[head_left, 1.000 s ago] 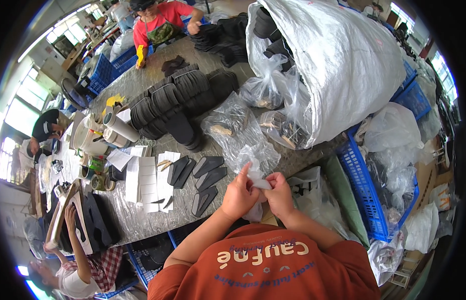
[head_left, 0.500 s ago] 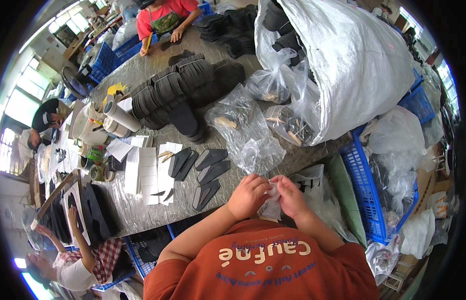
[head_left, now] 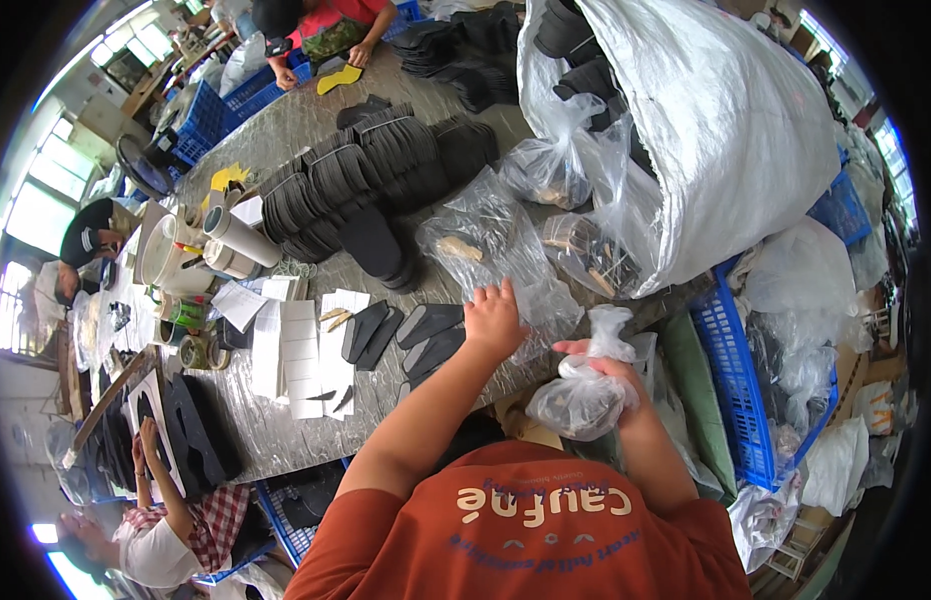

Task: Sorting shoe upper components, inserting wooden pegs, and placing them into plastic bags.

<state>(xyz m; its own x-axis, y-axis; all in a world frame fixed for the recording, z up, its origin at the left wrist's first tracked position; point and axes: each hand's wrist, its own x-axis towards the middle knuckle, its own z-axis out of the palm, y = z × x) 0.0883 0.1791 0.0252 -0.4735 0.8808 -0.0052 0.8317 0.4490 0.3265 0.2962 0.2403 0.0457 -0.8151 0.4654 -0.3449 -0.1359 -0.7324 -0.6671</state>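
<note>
From my feed I see a long grey bench point(head_left: 286, 440) running diagonally through a crowded workshop. Bright windows point(head_left: 56, 175) along the left wall pour in daylight, washing out that side. Blue plastic crates point(head_left: 731, 400) stand on the floor to the right of the bench, and more blue crates point(head_left: 201, 120) sit at its far left. Other people work along the bench edges.
</note>
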